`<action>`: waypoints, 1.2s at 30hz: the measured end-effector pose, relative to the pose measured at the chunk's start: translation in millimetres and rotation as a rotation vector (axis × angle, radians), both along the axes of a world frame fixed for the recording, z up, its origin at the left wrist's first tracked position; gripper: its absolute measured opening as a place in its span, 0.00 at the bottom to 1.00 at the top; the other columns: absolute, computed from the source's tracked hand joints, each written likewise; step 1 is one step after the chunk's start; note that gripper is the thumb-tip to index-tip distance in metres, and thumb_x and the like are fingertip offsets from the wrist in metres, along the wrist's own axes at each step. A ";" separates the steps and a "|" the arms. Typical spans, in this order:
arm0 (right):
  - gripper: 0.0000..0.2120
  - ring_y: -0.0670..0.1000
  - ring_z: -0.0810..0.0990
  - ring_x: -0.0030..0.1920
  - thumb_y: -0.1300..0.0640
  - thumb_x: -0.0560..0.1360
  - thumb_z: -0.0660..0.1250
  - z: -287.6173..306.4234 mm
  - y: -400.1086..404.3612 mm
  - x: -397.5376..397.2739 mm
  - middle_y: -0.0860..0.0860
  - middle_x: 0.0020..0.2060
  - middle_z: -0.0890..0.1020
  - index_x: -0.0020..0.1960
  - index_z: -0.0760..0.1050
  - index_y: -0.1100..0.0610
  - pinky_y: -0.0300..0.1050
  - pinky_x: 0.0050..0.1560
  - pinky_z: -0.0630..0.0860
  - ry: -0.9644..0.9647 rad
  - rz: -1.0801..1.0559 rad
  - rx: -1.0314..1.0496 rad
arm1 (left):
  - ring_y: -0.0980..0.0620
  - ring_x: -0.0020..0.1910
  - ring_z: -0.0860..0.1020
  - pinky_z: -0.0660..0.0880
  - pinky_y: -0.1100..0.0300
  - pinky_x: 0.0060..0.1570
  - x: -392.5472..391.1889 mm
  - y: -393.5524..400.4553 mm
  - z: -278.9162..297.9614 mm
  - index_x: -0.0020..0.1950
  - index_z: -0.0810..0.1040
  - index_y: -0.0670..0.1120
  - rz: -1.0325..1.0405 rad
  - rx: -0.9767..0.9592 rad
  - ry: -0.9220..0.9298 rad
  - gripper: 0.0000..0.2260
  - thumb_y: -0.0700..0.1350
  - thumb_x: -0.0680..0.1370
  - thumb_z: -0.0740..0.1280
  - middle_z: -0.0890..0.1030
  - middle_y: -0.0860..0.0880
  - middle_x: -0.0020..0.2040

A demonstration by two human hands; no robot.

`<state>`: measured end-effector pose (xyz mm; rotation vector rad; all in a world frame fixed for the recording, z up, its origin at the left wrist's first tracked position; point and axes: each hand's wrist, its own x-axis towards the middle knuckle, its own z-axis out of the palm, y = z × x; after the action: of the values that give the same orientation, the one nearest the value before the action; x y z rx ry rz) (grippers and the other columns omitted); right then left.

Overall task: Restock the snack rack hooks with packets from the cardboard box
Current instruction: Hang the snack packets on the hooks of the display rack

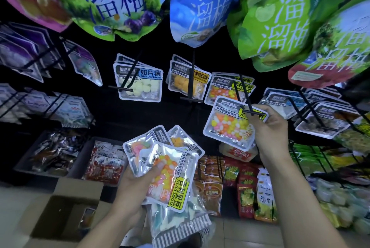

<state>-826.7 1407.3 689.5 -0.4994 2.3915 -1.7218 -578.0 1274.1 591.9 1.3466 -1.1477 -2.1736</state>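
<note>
While the left hand [136, 179] clutches spare packets [168, 169], the right hand [270, 127] pinches one packet [230, 123] at a hook [245, 97].

two bare forearms, no sleeves, left grip [138, 179], right grip [269, 127]

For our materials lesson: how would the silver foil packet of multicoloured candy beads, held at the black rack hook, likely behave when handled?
The silver foil packet of multicoloured candy beads probably flexes: its edges look thin and crinkled. It seems light, since the right hand holds it up by one corner at the black rack hook. The glossy film may be slippery, so the stack of similar foil packets in the left hand could slide apart.
</note>
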 end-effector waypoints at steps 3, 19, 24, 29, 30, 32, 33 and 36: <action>0.13 0.63 0.82 0.36 0.66 0.79 0.67 -7.1 -7.2 -10.5 0.59 0.42 0.84 0.51 0.81 0.48 0.59 0.37 0.79 0.009 0.011 0.027 | 0.42 0.47 0.87 0.83 0.45 0.53 4.8 -1.4 -1.1 0.69 0.70 0.46 0.016 -0.017 -0.021 0.42 0.54 0.59 0.82 0.86 0.41 0.56; 0.14 0.35 0.79 0.39 0.67 0.81 0.64 -9.8 -33.6 11.2 0.43 0.39 0.79 0.44 0.70 0.49 0.38 0.53 0.79 0.116 -0.241 -0.200 | 0.42 0.53 0.88 0.81 0.35 0.59 17.1 -12.0 -14.8 0.75 0.71 0.49 0.223 0.052 0.086 0.48 0.54 0.59 0.89 0.87 0.43 0.58; 0.14 0.44 0.81 0.42 0.38 0.68 0.76 -39.9 -21.4 94.1 0.46 0.41 0.83 0.44 0.79 0.47 0.43 0.45 0.76 -0.148 0.293 0.206 | 0.39 0.57 0.86 0.79 0.34 0.61 13.5 -11.7 -22.1 0.72 0.72 0.55 0.278 -0.005 0.150 0.48 0.59 0.56 0.88 0.86 0.44 0.61; 0.13 0.46 0.80 0.35 0.41 0.66 0.80 -51.2 -26.2 137.1 0.46 0.39 0.84 0.44 0.83 0.46 0.40 0.37 0.78 -0.232 0.545 0.347 | 0.43 0.62 0.84 0.79 0.39 0.64 8.5 -9.3 -24.2 0.73 0.73 0.54 0.276 -0.077 0.156 0.46 0.61 0.59 0.87 0.85 0.48 0.65; 0.10 0.45 0.81 0.35 0.43 0.68 0.79 -53.2 -27.6 137.1 0.44 0.39 0.84 0.44 0.83 0.46 0.41 0.37 0.79 -0.241 0.528 0.350 | 0.44 0.62 0.84 0.78 0.39 0.64 7.9 -9.7 -26.5 0.73 0.73 0.54 0.278 -0.084 0.146 0.47 0.63 0.58 0.86 0.85 0.49 0.65; 0.08 0.50 0.81 0.34 0.45 0.71 0.77 -54.9 -26.8 136.2 0.47 0.35 0.84 0.43 0.83 0.48 0.50 0.36 0.80 -0.280 0.501 0.309 | 0.45 0.60 0.85 0.79 0.40 0.63 8.7 -9.7 -28.2 0.69 0.77 0.54 0.274 -0.119 0.162 0.40 0.65 0.61 0.84 0.87 0.50 0.61; 0.09 0.53 0.78 0.33 0.45 0.73 0.76 -54.3 -25.7 135.9 0.49 0.33 0.82 0.42 0.81 0.49 0.54 0.36 0.78 -0.290 0.464 0.281 | 0.45 0.61 0.85 0.79 0.40 0.63 9.9 -10.5 -31.2 0.68 0.78 0.55 0.271 -0.125 0.163 0.38 0.67 0.62 0.83 0.87 0.51 0.60; 0.10 0.52 0.82 0.37 0.52 0.78 0.72 -54.0 -21.0 129.0 0.51 0.39 0.85 0.42 0.75 0.54 0.52 0.38 0.81 -0.299 0.297 0.147 | 0.43 0.62 0.84 0.78 0.38 0.65 13.4 -14.2 -41.4 0.68 0.77 0.57 0.241 -0.134 0.141 0.39 0.69 0.61 0.82 0.86 0.51 0.61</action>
<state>-697.7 1386.3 635.4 -0.5052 2.0927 -1.3759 -564.5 1259.9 550.6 1.1871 -1.0031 -1.9503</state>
